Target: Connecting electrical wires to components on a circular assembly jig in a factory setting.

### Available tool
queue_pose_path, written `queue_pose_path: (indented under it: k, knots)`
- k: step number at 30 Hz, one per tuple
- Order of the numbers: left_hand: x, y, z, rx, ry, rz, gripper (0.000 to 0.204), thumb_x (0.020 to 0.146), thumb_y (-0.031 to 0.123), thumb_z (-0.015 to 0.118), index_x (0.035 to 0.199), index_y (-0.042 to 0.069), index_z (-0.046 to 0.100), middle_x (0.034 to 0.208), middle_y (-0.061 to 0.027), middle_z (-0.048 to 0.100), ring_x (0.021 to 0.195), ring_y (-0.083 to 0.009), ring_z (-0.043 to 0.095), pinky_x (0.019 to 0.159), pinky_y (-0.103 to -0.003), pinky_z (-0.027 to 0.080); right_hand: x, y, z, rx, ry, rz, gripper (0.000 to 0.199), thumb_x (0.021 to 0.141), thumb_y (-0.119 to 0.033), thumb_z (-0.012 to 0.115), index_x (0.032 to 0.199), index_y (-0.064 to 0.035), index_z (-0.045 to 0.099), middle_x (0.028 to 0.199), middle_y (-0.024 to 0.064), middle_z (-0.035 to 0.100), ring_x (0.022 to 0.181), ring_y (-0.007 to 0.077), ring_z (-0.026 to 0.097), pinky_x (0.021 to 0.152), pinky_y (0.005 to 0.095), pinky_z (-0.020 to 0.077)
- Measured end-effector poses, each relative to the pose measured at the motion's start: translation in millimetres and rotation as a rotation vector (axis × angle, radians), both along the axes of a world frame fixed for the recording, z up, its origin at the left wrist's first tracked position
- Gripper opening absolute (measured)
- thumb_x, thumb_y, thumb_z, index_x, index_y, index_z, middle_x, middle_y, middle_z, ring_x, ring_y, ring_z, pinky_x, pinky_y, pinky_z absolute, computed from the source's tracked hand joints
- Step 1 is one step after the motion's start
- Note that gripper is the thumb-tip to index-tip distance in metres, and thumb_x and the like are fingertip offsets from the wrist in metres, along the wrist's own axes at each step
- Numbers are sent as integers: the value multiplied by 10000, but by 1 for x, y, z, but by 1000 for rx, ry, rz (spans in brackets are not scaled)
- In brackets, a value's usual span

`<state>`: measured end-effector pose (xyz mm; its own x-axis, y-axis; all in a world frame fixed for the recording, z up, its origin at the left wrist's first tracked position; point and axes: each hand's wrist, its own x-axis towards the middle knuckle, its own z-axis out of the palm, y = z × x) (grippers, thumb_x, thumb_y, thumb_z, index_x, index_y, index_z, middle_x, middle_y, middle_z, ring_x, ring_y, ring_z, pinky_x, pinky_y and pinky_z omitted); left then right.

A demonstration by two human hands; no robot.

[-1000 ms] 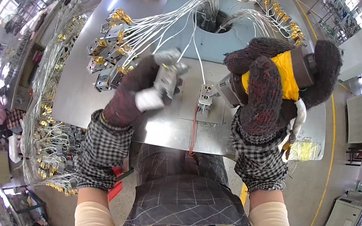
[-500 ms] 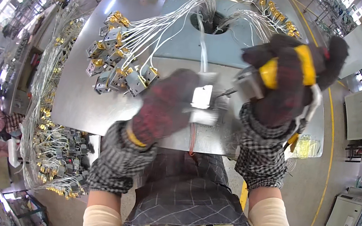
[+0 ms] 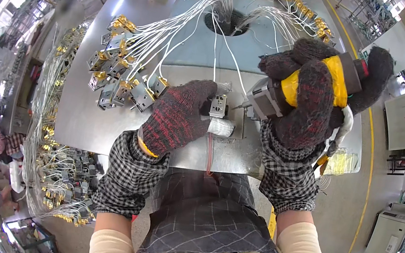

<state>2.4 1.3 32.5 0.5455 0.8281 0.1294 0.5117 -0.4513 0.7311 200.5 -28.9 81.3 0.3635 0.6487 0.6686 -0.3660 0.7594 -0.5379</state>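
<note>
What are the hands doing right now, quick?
Left hand: closed, holding the small metal box between white-tipped fingers.
Right hand: closed, holding the yellow-taped power tool.

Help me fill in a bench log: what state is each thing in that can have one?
Left hand: gloved, grip closed on the metal block
Metal block: pinched between taped fingertips
Right hand: gloved, wrapped around the power tool
Power tool: held, tip toward the block; running or not, cannot tell
White wires: fanned out
Metal boxes: clustered, unheld
Red wires: strung toward the near table edge
</note>
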Motion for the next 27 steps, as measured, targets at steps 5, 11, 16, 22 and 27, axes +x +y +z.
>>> queue_pose_path:
  k: [5, 11, 16, 22, 27]
  knots:
    - [5, 0, 8, -1, 7, -23, 713, 667, 472, 859, 1183, 35, 631, 1018, -161, 667, 916, -281, 684, 802, -393, 548, -2, 0, 0, 9, -24, -22, 742, 910, -59, 653, 1499, -243, 242, 1044, 245, 644, 777, 330, 691, 664, 503, 603]
    - [8, 7, 2, 124, 88, -32, 624, 683, 290, 872, 1177, 1, 623, 1047, -178, 691, 926, -276, 717, 803, -353, 572, -12, 3, 1, 18, -67, -52, 701, 930, -92, 632, 1498, -196, 236, 1012, 242, 649, 761, 320, 692, 671, 476, 606]
    - [-14, 2, -4, 221, 6, -85, 663, 721, 399, 815, 1217, 15, 597, 1099, -176, 655, 1007, -357, 654, 867, -430, 526, -44, 2, 4, 98, -146, -118, 674, 947, -119, 615, 1498, -156, 230, 984, 238, 653, 748, 313, 693, 676, 454, 608]
    - [-59, 6, -8, 923, 750, -47, 313, 784, 227, 683, 1049, 66, 639, 996, -105, 654, 961, -297, 638, 795, -421, 507, -24, -5, -10, -134, -420, -561, 678, 973, -191, 513, 1509, -24, 133, 1057, 202, 649, 771, 269, 670, 746, 360, 592]
    - [-85, 17, -33, 1156, 1020, -57, 127, 760, 158, 642, 875, 108, 668, 875, -50, 650, 840, -250, 640, 694, -403, 504, 5, 24, -37, 45, -563, -728, 588, 991, -183, 458, 1473, 23, 190, 1004, 255, 659, 736, 266, 704, 667, 351, 609]
